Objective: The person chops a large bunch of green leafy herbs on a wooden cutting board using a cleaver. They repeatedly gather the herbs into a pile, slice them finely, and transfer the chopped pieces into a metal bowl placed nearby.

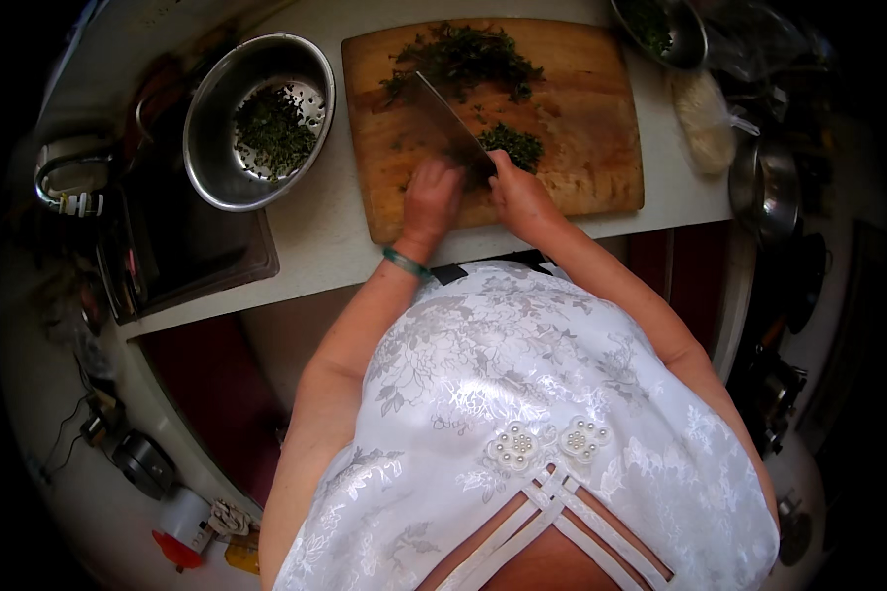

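A wide-bladed kitchen knife [454,114] is held in my right hand [521,193], its blade slanting up and left over the wooden cutting board [591,133]. My left hand [434,196] is low on the board, left of the blade; its fingers are curled and blurred, and what they touch is hard to tell. Chopped green leaves [514,146] lie just above my right hand. A bigger heap of leafy green herbs [473,59] spreads along the board's far side. To the left, a steel bowl [199,148] holds chopped greens [275,133].
The board rests on a white countertop [303,244]. A dark sink [185,236] with a faucet [66,173] is at the left. At the right are a second metal bowl [698,44] with greens, a tied plastic bag [702,122] with pale contents, and a metal pot [769,185].
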`<action>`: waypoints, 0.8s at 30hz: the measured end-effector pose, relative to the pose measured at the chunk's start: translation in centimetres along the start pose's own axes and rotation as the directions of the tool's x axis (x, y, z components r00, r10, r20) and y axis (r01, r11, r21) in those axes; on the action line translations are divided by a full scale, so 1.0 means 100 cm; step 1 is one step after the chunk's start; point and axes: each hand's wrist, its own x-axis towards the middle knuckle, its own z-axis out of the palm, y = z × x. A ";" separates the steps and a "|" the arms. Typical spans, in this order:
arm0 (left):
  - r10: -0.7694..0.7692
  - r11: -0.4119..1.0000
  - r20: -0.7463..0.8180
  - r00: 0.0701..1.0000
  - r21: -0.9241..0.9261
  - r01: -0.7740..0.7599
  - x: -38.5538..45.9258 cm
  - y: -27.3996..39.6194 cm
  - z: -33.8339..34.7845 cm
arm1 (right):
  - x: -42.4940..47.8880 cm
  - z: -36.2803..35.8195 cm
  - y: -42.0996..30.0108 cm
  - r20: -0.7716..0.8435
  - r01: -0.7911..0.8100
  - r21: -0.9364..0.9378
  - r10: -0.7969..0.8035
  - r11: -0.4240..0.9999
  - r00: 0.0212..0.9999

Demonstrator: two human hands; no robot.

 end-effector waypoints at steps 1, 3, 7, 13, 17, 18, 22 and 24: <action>0.030 0.999 -0.005 1.000 0.025 -0.030 0.001 0.000 -0.001 | -0.002 -0.003 -0.001 -0.006 -0.023 0.051 0.024 0.998 1.000; 0.045 0.998 -0.003 0.999 0.043 -0.044 0.001 0.004 -0.006 | -0.007 -0.006 0.000 -0.038 -0.013 0.102 0.017 0.995 0.999; -0.003 1.000 0.006 1.000 -0.018 0.004 -0.003 0.005 -0.008 | -0.017 -0.018 0.000 -0.069 0.083 0.089 -0.077 0.993 0.995; -0.027 0.998 -0.011 1.000 -0.049 0.027 -0.004 0.003 -0.006 | -0.030 -0.028 -0.009 0.049 0.027 0.003 -0.027 1.000 0.998; -0.042 0.997 -0.014 0.999 -0.070 0.041 -0.002 0.003 -0.007 | -0.031 -0.028 -0.010 0.077 0.022 -0.027 -0.019 0.999 0.997; -0.041 0.996 -0.012 0.999 -0.081 0.039 -0.001 0.003 -0.007 | -0.031 -0.028 -0.010 0.083 0.025 -0.030 -0.023 0.999 0.996; -0.038 0.995 -0.007 0.999 -0.098 0.038 0.000 0.002 -0.007 | -0.026 -0.031 -0.009 0.116 0.066 -0.054 -0.060 0.996 0.991; -0.049 0.995 0.008 0.999 -0.091 0.049 -0.001 0.002 -0.007 | -0.024 -0.032 -0.009 0.140 0.083 -0.075 -0.072 0.994 0.988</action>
